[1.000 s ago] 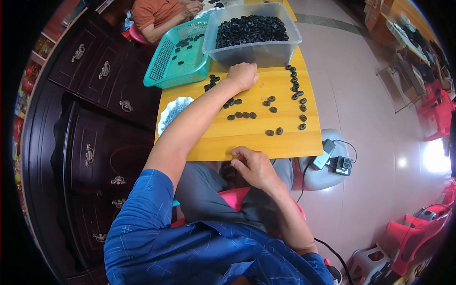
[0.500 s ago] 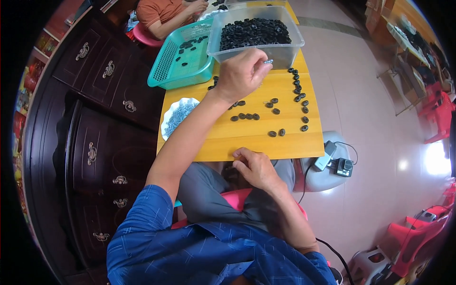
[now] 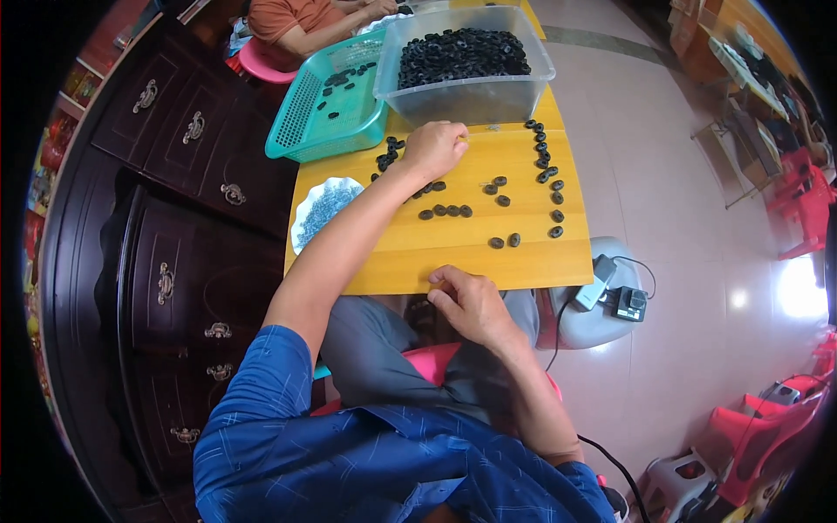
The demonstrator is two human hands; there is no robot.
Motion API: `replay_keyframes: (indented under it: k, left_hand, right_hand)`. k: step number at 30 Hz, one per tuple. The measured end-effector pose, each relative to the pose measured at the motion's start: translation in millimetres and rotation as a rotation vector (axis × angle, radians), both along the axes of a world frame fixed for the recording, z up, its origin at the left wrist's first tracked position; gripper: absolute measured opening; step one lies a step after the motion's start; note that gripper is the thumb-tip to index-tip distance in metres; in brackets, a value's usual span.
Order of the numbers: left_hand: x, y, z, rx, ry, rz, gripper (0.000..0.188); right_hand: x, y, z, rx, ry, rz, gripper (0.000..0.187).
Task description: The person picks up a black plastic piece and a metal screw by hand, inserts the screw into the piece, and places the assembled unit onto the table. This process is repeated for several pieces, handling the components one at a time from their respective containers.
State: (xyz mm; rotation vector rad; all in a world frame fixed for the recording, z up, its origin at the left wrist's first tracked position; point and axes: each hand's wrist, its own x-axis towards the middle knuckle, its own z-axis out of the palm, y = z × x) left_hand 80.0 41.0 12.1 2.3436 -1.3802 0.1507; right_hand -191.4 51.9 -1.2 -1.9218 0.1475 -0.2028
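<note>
My left hand (image 3: 434, 151) is over the far part of the yellow table, just in front of the clear plastic bin (image 3: 471, 106). Its fingers are curled together, and whatever they hold is hidden. A small cluster of clear bluish pieces (image 3: 493, 128) lies beside it, by the bin's front wall. My right hand (image 3: 472, 305) rests at the table's near edge, loosely bent, thumb and forefinger apart, with nothing visible in it. Black ring-shaped parts (image 3: 452, 211) lie in short rows and small groups between the hands. More black rings (image 3: 557, 198) form a line along the right side.
A white scalloped dish (image 3: 302, 228) of small clear bluish pieces stands at left. Behind it is a green basket (image 3: 292, 150) with some black parts; the bin holds a heap of them (image 3: 462, 57). Another person (image 3: 292, 26) sits at far left. A stool (image 3: 602, 329) carries small devices.
My left hand has drawn back toward me and a little left, down from the bin's front. The bluish pieces seen at its fingertips now appear on the table. My right hand stays put.
</note>
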Motion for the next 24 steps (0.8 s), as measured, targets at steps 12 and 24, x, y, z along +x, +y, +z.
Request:
replay_keyframes:
  k: [12, 24]
  left_hand:
    - [4, -70, -20, 0.158, -0.107, 0.020, 0.020]
    - [-28, 0, -25, 0.194, -0.183, -0.027, 0.015]
  right_hand:
    - [-1, -5, 1, 0.019, -0.011, -0.047, 0.022]
    - [2, -9, -3, 0.255, 0.024, -0.180, 0.020]
